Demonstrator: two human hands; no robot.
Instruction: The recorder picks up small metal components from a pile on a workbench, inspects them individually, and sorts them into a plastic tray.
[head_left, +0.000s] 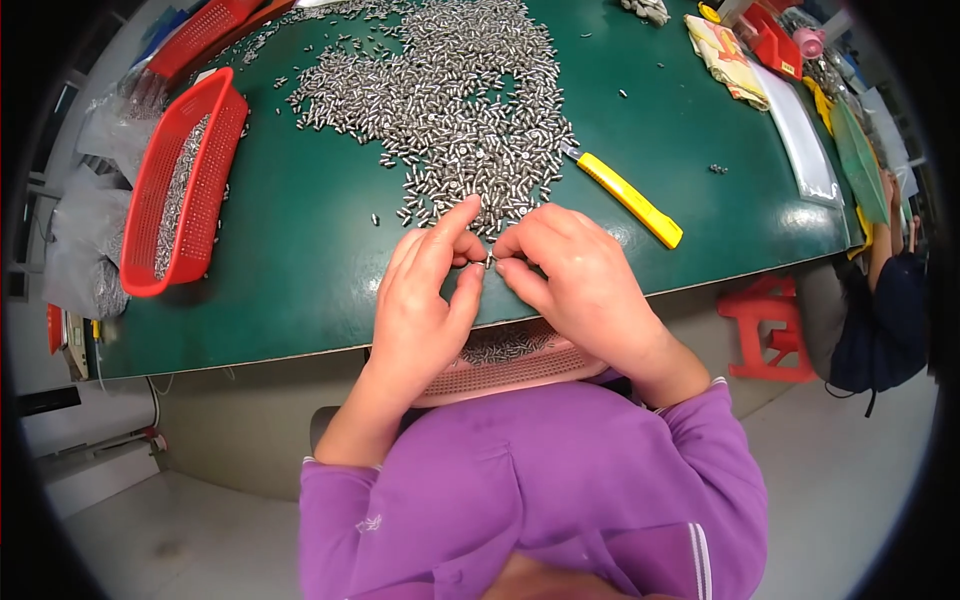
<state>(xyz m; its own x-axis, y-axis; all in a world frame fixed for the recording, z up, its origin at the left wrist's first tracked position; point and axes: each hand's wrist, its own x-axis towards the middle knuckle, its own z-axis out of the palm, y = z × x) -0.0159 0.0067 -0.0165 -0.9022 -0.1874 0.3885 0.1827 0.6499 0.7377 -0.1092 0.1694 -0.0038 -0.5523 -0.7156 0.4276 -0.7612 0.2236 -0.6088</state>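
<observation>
Close to the table's front edge, my left hand [425, 285] and my right hand [570, 265] meet with their fingertips nearly touching. Between them is a small silver metal pin-like part [488, 262], pinched by the thumb and finger of both hands. Just beyond my fingers spreads a large heap of small cylindrical metal parts [470, 110] on the green table. Below my hands, against my lap, sits a pink perforated basket [510, 378] with many of the same metal parts inside. My wrists partly hide its sides.
A yellow utility knife [630, 200] lies right of the heap. A red perforated basket [225, 150] holding metal parts stands at left, beside clear plastic bags [80, 240]. A red stool [770, 330] is under the right side; another person [885, 310] sits at far right.
</observation>
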